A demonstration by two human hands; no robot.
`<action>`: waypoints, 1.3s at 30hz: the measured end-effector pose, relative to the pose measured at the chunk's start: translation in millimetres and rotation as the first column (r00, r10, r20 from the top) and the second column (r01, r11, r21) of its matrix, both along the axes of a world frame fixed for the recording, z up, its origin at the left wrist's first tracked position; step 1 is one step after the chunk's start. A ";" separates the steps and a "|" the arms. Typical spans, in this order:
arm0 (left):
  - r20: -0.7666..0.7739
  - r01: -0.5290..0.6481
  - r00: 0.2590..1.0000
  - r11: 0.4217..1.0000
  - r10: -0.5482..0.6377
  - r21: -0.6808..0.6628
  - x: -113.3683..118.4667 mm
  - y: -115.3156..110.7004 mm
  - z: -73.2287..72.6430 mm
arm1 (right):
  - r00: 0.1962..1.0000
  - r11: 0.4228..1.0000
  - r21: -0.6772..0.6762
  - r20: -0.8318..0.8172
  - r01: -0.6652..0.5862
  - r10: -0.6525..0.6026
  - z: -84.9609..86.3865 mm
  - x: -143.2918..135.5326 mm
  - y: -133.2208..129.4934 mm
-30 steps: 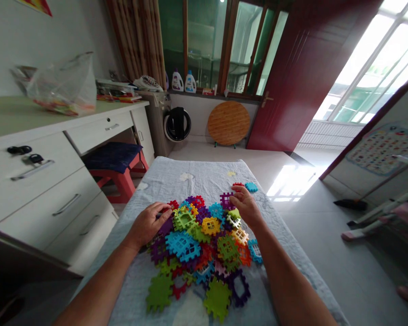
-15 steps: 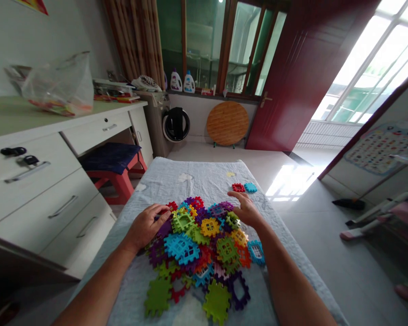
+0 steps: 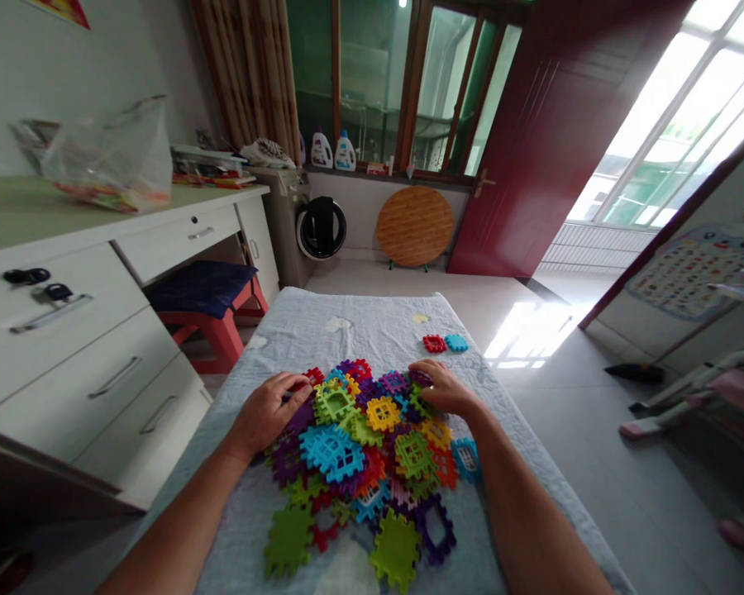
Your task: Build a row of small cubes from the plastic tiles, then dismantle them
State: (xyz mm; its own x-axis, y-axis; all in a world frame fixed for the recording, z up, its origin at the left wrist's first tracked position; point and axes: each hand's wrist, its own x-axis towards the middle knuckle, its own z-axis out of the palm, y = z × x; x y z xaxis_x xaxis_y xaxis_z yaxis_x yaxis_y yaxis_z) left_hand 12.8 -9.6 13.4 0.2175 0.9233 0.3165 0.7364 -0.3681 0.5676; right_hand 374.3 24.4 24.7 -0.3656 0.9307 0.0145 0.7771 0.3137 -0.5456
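Down comes our right hand (image 3: pixel 443 388) onto the pile (image 3: pixel 331 453); the purple piece (image 3: pixel 395 382) it held a second ago lies loose there. Its fingers bend over a green piece (image 3: pixel 418 403), grip impossible to tell. Our left hand (image 3: pixel 269 415) stays curled at the pile's left edge, its hold hidden too. So nothing new joins the red piece (image 3: pixel 434 343) and blue piece (image 3: pixel 456 342) up the cloth (image 3: pixel 372 318).

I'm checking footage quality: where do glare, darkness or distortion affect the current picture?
Head view: sunlight glares off the floor, and the upper-right window is washed out; head view: the lower left corner is dark; head view: the red door leans, likely from wide-angle distortion; head view: the left hand, right hand and coloured pieces are clear enough.
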 end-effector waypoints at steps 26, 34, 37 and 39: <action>0.012 -0.004 1.000 1.000 0.004 0.010 0.7 -3.9 5.7 | 0.983 0.970 0.161 -0.017 -0.180 0.185 12.4 -35.5 -1.4; 0.018 0.002 1.000 1.000 -0.002 0.002 0.2 -3.1 3.7 | 0.981 0.980 0.067 -0.027 -0.190 0.192 11.1 -36.4 -1.2; 0.019 -0.004 1.000 1.000 0.004 0.001 0.5 -3.9 3.8 | 0.983 0.982 0.055 -0.028 -0.179 0.181 12.4 -37.8 -0.4; 0.023 -0.004 1.000 1.000 0.004 -0.002 0.7 -4.5 4.3 | 0.982 0.980 0.063 -0.024 -0.188 0.189 13.0 -38.5 0.8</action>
